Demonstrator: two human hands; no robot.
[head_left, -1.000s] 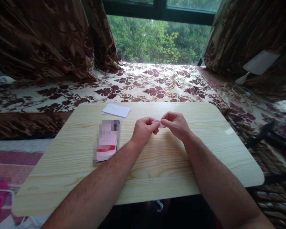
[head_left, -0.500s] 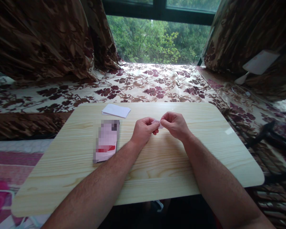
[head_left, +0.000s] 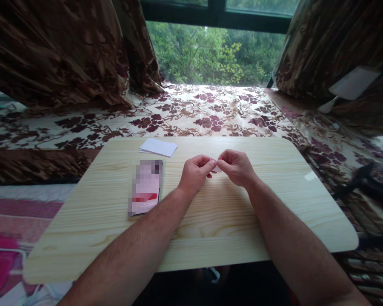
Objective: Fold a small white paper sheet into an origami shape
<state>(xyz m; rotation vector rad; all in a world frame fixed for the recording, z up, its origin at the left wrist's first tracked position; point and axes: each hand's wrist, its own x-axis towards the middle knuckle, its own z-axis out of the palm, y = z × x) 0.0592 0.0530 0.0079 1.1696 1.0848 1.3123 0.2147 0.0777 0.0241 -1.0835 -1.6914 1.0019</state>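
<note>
Above the middle of the wooden table (head_left: 223, 221), my left hand (head_left: 196, 172) and my right hand (head_left: 236, 166) come together at a small piece of white paper (head_left: 217, 168). Thumb and fingers of each hand are closed on it from opposite sides. Most of the paper is hidden behind the fingers, so its shape cannot be made out. Left of my left hand lies a phone (head_left: 147, 187), partly blurred out, with a red patch low on its face. Behind the phone rests a small stack of white paper (head_left: 158, 147).
A floral-covered ledge (head_left: 207, 110) runs behind the table, below a window (head_left: 210, 53) between brown curtains (head_left: 67, 51). At the right stands a white lamp (head_left: 354, 83) with its cord. A dark chair (head_left: 357, 182) is beside the table's right edge.
The whole view has shifted slightly. My fingertips have moved on the paper, and less of it shows above my left thumb. Both hands still grip it.
</note>
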